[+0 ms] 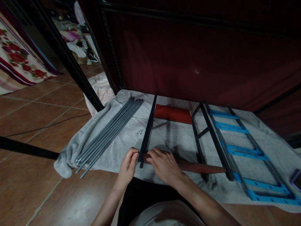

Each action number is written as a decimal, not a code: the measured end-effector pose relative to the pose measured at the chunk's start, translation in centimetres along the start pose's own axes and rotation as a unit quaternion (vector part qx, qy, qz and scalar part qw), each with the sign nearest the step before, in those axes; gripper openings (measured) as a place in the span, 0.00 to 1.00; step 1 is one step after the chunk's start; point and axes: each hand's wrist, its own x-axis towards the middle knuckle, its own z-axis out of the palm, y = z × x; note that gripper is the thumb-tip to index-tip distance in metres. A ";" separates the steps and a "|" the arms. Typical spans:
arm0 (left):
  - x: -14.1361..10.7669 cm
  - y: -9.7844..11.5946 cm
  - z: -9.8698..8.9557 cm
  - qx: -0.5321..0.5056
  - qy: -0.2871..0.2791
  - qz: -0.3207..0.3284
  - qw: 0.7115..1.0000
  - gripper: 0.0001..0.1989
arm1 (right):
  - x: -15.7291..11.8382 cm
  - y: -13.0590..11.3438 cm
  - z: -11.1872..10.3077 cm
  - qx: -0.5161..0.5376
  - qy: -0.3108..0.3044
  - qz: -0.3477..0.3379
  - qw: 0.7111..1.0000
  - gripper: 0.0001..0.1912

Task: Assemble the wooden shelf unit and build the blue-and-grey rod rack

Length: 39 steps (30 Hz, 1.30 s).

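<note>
A dark metal frame (149,125) lies on the grey blanket, with an orange-red panel (172,113) across its far part and a reddish-brown board (202,168) across its near end. My right hand (163,163) lies over the left end of the board, its fingers bent round the edge beside the dark bar. Just left of that bar's near end is my left hand (129,161), thumb and fingers pinched together at the bar's tip. Whatever is between those fingertips is too small to make out.
Several grey metal tubes (110,131) lie in a bundle on the left of the blanket (127,144). Small metal pieces (139,131) are near the middle. A frame with blue crosspieces (246,150) lies at the right. Dark posts (70,69) stand at the left, above a tiled floor (47,110).
</note>
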 end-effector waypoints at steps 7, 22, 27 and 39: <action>0.1 1.0 -0.5 -0.005 -0.031 -0.042 0.999 0.15 | 0.2 0.2 0.2 0.006 0.001 0.003 1.000 0.13; 0.3 0.2 -0.2 -0.015 -0.022 -0.009 1.000 0.14 | 0.2 0.3 0.0 0.021 -0.013 0.010 1.000 0.14; 0.6 1.2 -0.4 -0.025 -0.035 -0.065 0.997 0.19 | 0.2 0.3 0.0 0.022 -0.002 0.005 1.000 0.14; 0.4 0.5 0.1 -0.048 -0.023 -0.016 0.998 0.14 | 0.1 0.3 -0.1 0.021 0.000 0.000 1.000 0.14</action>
